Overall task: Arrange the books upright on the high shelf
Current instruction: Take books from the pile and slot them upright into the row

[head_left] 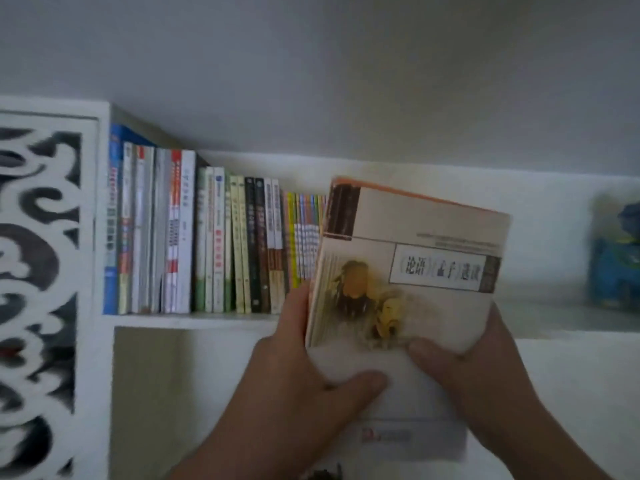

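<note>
Both hands gripping a tilted book (pixel 415 258), left hand (pixel 298 382), right hand (pixel 485 368), shelved books (pixel 207 237) leftward

Plain grey-white wall (pixel 346 81) in dim, soft light, white carved fretwork panel (pixel 38 289) at left, white shelf unit (pixel 104 375) beside it, blurred blue object (pixel 616 251) on the shelf's far right
</note>
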`<state>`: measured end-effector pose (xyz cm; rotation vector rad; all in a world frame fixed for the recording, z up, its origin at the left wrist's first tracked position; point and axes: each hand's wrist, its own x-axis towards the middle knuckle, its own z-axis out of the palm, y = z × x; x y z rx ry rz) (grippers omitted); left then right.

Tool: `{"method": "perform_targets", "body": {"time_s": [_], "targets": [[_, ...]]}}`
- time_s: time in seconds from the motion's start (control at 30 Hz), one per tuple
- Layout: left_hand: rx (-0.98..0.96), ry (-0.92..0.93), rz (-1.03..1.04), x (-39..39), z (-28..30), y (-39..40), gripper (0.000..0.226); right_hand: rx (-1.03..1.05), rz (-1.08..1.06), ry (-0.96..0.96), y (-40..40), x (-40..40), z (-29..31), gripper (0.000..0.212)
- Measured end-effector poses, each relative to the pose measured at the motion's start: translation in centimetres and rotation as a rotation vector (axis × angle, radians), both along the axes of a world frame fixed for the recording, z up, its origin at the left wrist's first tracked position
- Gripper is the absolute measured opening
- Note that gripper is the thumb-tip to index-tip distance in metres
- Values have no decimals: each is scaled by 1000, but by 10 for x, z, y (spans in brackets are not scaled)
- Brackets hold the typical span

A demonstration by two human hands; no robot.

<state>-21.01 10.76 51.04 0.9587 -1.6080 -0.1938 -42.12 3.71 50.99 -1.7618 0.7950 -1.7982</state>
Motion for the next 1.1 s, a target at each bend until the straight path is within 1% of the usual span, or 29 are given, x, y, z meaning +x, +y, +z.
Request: {"method": "perform_targets", "body": {"time_s": [0.1,0.2,0.23,0.3,0.37,0.4,0.43,0.47,0.5,0.57,0.6,0.63,0.73,0.77,0.83,0.93,1.03,1.1], "targets": [[-119,-26,69,7,38,-6,81,-81,102,-17,-22,16,50,87],[-222,-11,157,-2,68,-32,73,-107,129,-25,-51,20,85,98],[-251,8,184,-8,74,-44,73,-98,118,-40,-66,21,92,95],[-278,41,230,-24,79,-73,69,-59,115,-68,-95,28,97,80],[-272,48,284,-43,76,-103,60,-16,180,-96,-124,37,94,56],[-270,25,327,-51,71,-119,62,16,219,-125,-135,43,91,41],[-274,-19,385,-58,62,-135,66,73,250,-166,-140,49,91,31],[-285,-71,451,-64,53,-150,68,156,274,-211,-145,53,90,32],[-297,-119,508,-68,44,-160,69,248,319,-243,-152,56,89,43],[-287,-185,561,-72,33,-172,74,359,439,-222,-167,61,91,64],[-282,-209,591,-72,30,-178,78,381,488,-192,-173,66,95,69],[-291,-226,631,-71,29,-186,82,389,503,-178,-182,71,98,68],[-235,-213,685,-68,30,-200,92,330,543,-99,-202,86,101,53],[-215,-198,696,-69,30,-202,92,298,537,-64,-211,88,99,48],[-229,-204,730,-71,30,-206,90,290,490,-60,-222,90,97,41],[-244,-206,738,-72,28,-211,87,327,494,-113,-232,91,97,43],[-241,-213,701,-71,25,-214,85,333,543,-109,-232,92,93,42],[-255,-193,667,-71,25,-214,86,318,526,-108,-231,92,92,43]]}}
